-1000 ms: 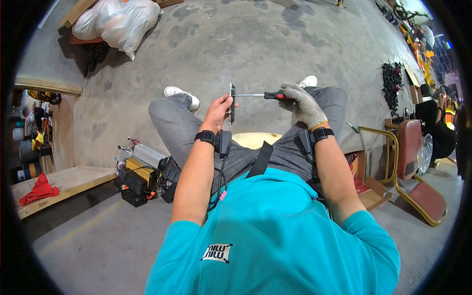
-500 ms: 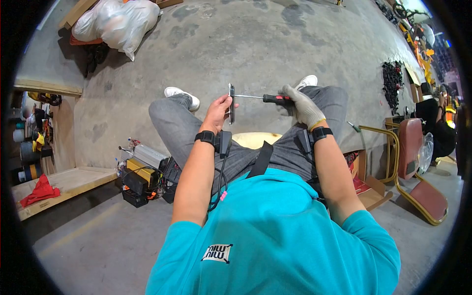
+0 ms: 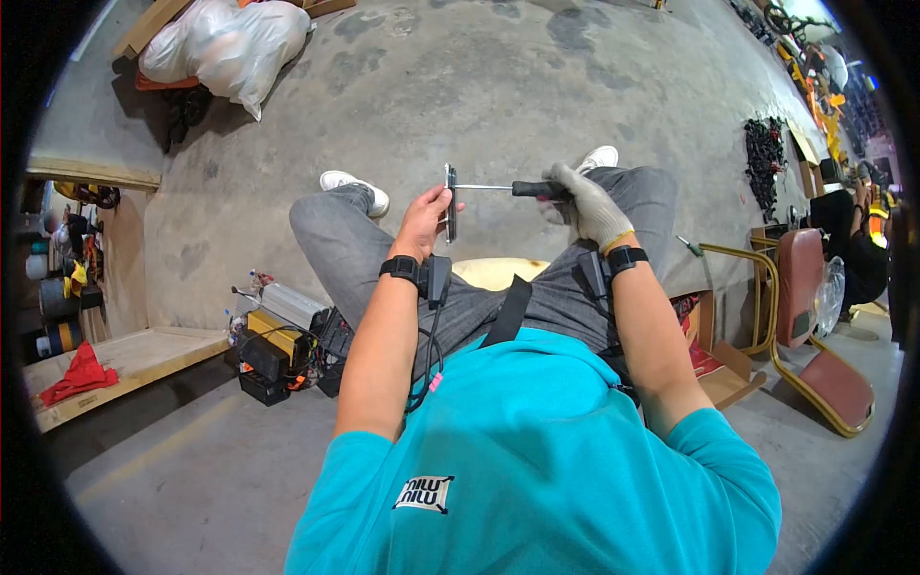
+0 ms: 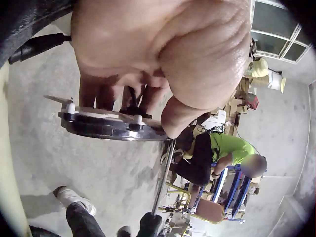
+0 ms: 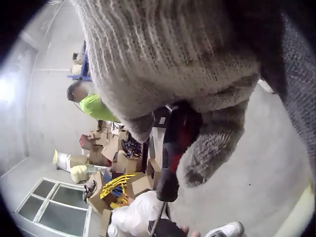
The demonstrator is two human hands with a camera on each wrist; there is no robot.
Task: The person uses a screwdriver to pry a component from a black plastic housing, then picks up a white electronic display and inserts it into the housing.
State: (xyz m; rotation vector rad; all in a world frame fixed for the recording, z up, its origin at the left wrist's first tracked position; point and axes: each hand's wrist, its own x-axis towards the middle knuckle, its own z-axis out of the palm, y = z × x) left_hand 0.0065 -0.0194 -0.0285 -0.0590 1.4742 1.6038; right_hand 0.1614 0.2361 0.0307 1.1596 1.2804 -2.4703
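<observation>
My bare left hand [image 3: 420, 218] grips a flat, thin part [image 3: 452, 226] upright between thumb and fingers. In the left wrist view this part [image 4: 116, 131] shows a glossy black, rounded face and a pale backing with small white posts. My right hand [image 3: 596, 209], in a knitted grey-white glove, holds the black-and-red handle of a screwdriver [image 3: 533, 190]. Its metal shaft runs level across to the part, and the tip meets it beside my left thumb. In the right wrist view, gloved fingers [image 5: 217, 148] wrap the screwdriver handle [image 5: 170, 173]; the tip is out of sight there.
A pale yellow seat edge [image 3: 498, 272] shows between my legs. On the floor at left lie a metal-and-yellow device [image 3: 278, 331] with wires and a wooden ledge [image 3: 144, 359]. A red-brown chair [image 3: 800, 287] and an open cardboard box [image 3: 733, 379] stand right; white bags [image 3: 240, 48] lie far left.
The screwdriver handle has turned, its red part giving way to black. My gloved fingers have shifted back along the handle. The left hand and the part stay in place.
</observation>
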